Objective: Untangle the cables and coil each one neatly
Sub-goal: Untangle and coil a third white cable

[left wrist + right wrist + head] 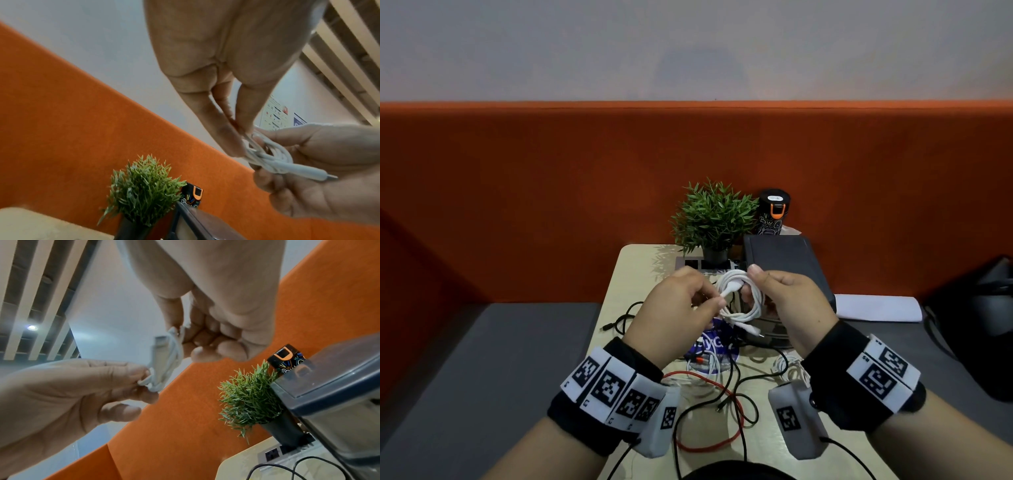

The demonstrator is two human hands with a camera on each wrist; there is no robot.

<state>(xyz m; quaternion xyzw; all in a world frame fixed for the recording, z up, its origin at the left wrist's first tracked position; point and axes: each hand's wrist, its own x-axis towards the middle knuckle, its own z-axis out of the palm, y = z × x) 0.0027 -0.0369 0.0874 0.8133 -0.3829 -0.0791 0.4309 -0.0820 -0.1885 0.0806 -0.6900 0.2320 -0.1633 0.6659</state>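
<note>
Above the table (635, 277) both hands hold a white cable (751, 291) wound into a small coil. My left hand (717, 301) pinches a strand at the coil's left side. My right hand (755, 284) grips the loops, thumb on top. One plug end (753, 331) hangs below the coil. The left wrist view shows my left fingertips (234, 138) pinching the coil (273, 155), with its plug (316, 175) lying across the right hand. In the right wrist view, the coil (166, 363) sits between both hands. A red cable (709, 445), black cables (736, 377) and another white cable (791, 370) lie tangled on the table.
At the back of the table stand a potted plant (714, 219), a black bottle (774, 212), a dark lidded box (787, 263) and a socket strip (705, 265). A blue round sticker (714, 346) lies under the cables. White paper (876, 308) and a black bag (983, 325) are at the right.
</note>
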